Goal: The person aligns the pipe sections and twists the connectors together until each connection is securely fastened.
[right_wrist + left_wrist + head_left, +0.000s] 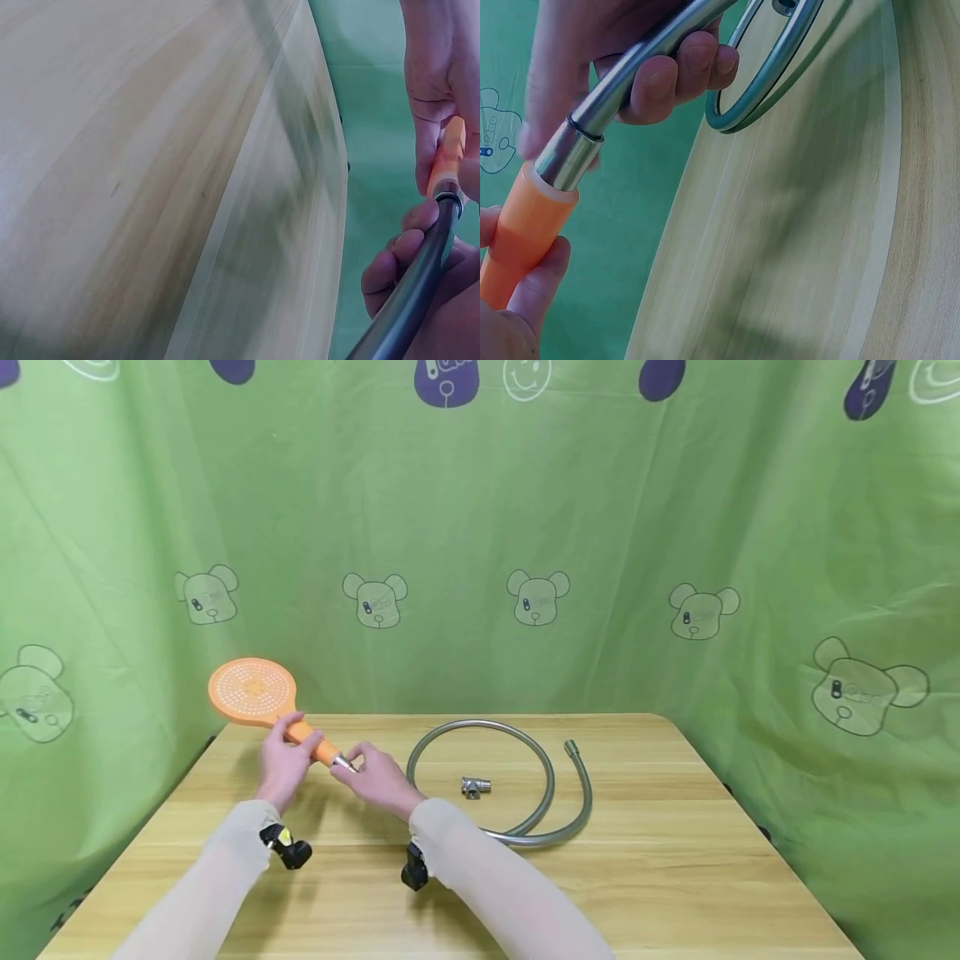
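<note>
An orange handheld shower head [252, 689] is held up over the table's far left, its round perforated face showing. My left hand [285, 764] grips its handle [531, 221] between thumb and fingers. With curled fingers my right hand [382, 781] holds the end of the metal shower hose [641, 71]. The hose's metal end piece [566, 159] meets the bottom of the handle, in line with it. Whether it is threaded on cannot be told. In the right wrist view the hose [420, 281] runs from the handle past the right fingers.
The rest of the hose lies in a loose loop on the wooden table [660, 860], its free end [572, 747] at the back right. A small chrome tee fitting [474, 787] sits within the loop. Green curtain [480, 668] surrounds the table's back and sides.
</note>
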A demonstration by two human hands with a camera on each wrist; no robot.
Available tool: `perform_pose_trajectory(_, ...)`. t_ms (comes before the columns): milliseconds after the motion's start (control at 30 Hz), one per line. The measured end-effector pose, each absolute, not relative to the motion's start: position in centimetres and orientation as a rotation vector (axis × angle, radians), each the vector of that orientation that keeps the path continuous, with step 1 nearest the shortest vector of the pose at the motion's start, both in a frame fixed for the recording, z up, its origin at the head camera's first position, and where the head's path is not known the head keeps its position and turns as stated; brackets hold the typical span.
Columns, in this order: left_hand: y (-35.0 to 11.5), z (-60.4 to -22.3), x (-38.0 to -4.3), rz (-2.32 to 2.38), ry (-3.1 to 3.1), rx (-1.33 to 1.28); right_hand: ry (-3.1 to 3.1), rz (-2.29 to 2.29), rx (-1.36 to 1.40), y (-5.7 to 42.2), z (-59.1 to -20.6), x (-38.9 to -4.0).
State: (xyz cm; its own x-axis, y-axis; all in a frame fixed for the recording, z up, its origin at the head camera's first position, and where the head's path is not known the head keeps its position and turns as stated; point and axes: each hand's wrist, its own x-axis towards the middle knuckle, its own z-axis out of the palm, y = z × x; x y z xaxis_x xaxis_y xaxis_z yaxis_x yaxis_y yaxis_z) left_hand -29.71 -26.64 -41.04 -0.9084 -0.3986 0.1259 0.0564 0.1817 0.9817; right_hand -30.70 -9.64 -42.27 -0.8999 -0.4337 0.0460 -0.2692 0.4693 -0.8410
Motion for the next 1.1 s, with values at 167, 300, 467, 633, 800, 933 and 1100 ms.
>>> perform_pose_trajectory(167, -26.68, -40.86, -29.84, -1.791, -2.091, 0.330, 2.522, -1.429, -0.636, -9.63, -42.32, -30.81)
perform_pose_trajectory(300, -26.76, -40.79, -29.76, -1.792, -2.093, 0.334, 2.561, -1.379, -0.681, -9.79, -42.13, -30.75)
perform_pose_trajectory(467, -26.83, -40.88, -29.69, -1.803, -2.086, 0.333, 2.588, -1.358, -0.651, -9.90, -42.04, -30.57)
perform_pose_trajectory(633, -26.78, -40.87, -29.63, -1.800, -2.089, 0.332, 2.582, -1.384, -0.618, -9.84, -42.18, -30.53)
perform_pose_trajectory(800, -26.63, -40.64, -29.64, -1.789, -2.099, 0.323, 2.622, -1.359, -0.634, -9.72, -42.06, -30.42)
perform_pose_trajectory(933, -26.48, -40.59, -29.63, -1.795, -2.088, 0.324, 2.695, -1.284, -0.698, -9.75, -42.13, -30.40)
perform_pose_trajectory(1100, -26.36, -40.72, -29.71, -1.800, -2.063, 0.331, 2.720, -1.262, -0.717, -9.80, -42.12, -30.32)
